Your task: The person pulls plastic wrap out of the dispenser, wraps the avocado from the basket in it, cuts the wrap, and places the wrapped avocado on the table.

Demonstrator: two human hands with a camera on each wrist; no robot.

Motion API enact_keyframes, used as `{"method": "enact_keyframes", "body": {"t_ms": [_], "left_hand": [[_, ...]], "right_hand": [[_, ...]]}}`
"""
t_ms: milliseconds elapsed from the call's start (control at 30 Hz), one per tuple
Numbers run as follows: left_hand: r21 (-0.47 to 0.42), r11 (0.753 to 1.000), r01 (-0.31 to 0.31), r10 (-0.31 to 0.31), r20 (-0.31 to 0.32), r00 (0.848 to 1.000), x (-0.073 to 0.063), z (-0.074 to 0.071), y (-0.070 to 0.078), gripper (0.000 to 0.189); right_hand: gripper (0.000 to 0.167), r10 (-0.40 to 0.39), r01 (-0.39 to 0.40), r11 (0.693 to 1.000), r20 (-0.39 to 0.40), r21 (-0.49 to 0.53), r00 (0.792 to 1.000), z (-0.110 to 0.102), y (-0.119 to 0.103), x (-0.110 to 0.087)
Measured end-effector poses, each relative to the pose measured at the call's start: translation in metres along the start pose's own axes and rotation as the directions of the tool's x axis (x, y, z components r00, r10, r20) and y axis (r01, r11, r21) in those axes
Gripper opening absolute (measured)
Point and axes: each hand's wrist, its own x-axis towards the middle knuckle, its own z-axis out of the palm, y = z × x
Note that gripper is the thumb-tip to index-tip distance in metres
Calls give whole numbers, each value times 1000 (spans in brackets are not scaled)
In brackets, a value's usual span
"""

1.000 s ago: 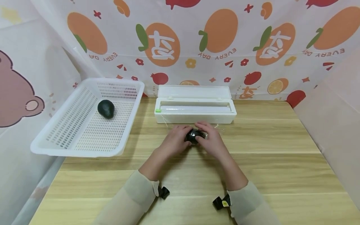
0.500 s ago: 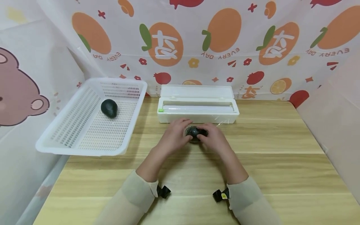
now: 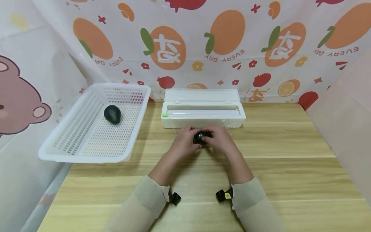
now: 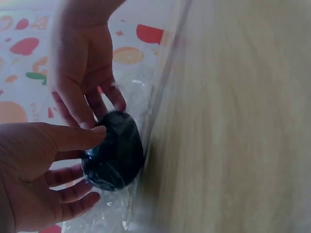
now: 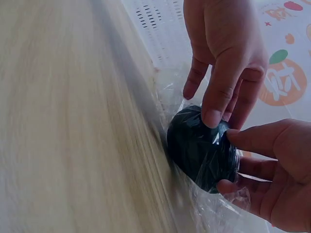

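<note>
Both hands have edged closer: left hand (image 3: pixel 185 141) and right hand (image 3: pixel 220 139) grip the dark rounded avocado (image 5: pixel 204 148); smooth its clear film (image 5: pixel 214 204) (seemingly loose underneath) tight.

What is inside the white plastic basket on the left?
One dark green avocado lies on the white plastic basket floor. The near wall hides nothing much; no other contents show.

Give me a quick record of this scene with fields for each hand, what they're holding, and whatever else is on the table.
left hand: grips the dark avocado
right hand: grips the same avocado, fingers pressing on top
wrap: clear film bunched round the avocado
dispenser: white box, lid open, behind the hands
basket: white, left side, holds a second avocado
surface: wooden table
</note>
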Motion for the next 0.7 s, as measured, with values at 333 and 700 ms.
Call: {"method": "enact_keyframes", "body": {"t_ms": [333,700], "left_hand": [[18,999,-45,46,-33,998,8,4,-16,51],[84,992,-96,96,9,995,13,5,-20,45]], "right_hand": [[30,-57,45,993,-111,-109,992,-6,2,3],[36,4,28,989,-213,145,977,7,-12,1]]}}
